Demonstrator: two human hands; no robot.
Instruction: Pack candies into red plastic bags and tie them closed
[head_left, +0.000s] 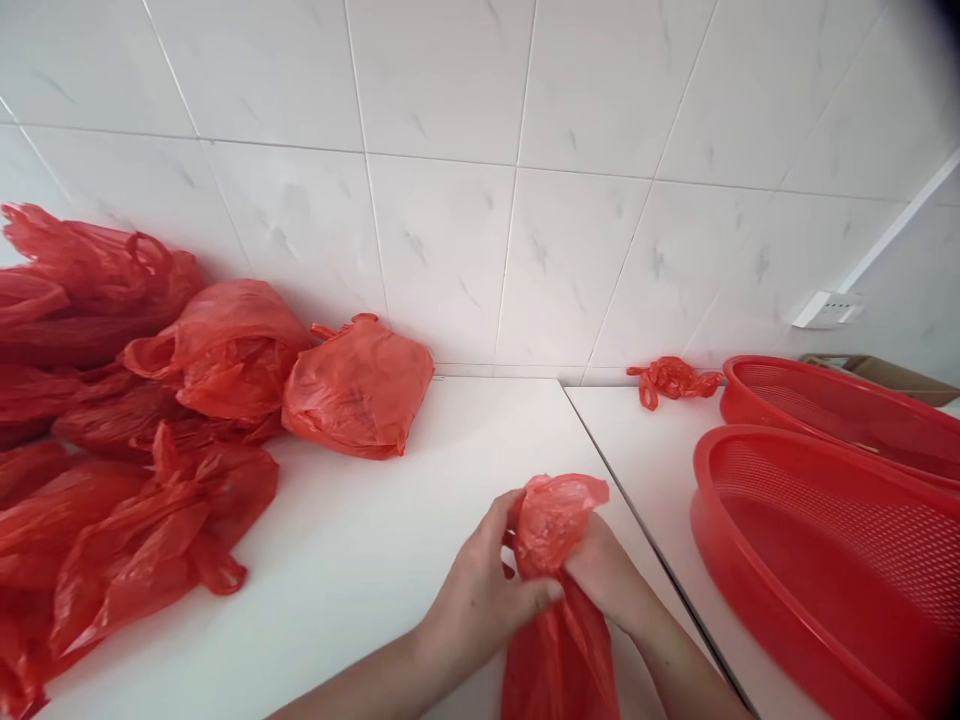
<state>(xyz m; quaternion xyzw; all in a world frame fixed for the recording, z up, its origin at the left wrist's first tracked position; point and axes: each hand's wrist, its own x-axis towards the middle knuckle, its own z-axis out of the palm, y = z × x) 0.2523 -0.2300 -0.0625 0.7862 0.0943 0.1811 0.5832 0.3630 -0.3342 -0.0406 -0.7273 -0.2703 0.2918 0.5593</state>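
Observation:
A red plastic bag hangs upright between my hands at the front of the white table, its gathered top sticking up above them. My left hand wraps around the bag from the left, thumb across its front. From the right, my right hand closes on the gathered part; the bag's film hides most of its fingers. The bag's lower end runs out of view at the bottom edge.
Several filled red plastic bags heap up on the left; one squarish bag sits by the tiled wall. Two red plastic baskets stand on the right, with a small crumpled red bag behind. A seam divides the tabletops.

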